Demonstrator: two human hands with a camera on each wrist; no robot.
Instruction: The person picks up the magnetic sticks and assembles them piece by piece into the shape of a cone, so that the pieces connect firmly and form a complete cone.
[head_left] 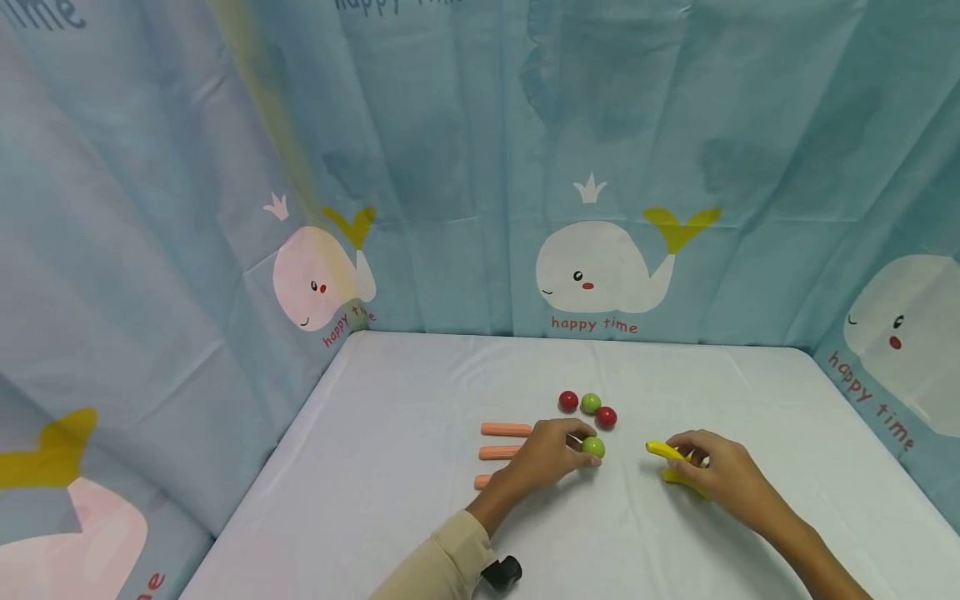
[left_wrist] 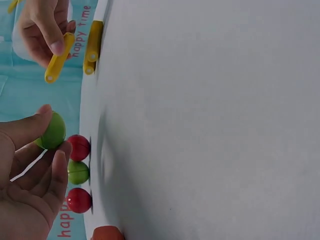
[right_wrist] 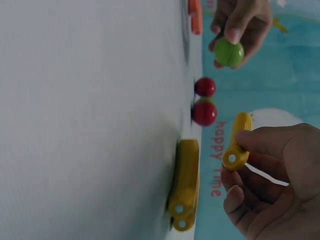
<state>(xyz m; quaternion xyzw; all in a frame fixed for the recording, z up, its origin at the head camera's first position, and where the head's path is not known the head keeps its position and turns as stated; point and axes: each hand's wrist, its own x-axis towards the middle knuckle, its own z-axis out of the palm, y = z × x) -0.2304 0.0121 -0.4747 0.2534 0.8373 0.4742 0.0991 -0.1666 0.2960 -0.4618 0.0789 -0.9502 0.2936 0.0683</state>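
Observation:
My left hand (head_left: 551,454) holds a glossy green ball (head_left: 593,447) between thumb and fingers, above the table in the left wrist view. In my right hand (head_left: 716,471) a short yellow stick (right_wrist: 238,142) with a white dot at its end is pinched between thumb and fingers. Below that hand, two more yellow sticks (right_wrist: 185,180) lie side by side on the table, partly hidden by it in the head view. Beyond the left hand sit a red ball (head_left: 568,402), a second green ball (head_left: 591,403) and another red ball (head_left: 606,417), close together.
Three orange sticks lie in rows left of the left hand: a far one (head_left: 506,429), a middle one (head_left: 498,452) and a near one (head_left: 482,482). A white cloth covers the table (head_left: 405,433). Blue curtains (head_left: 465,167) with printed whales stand around it.

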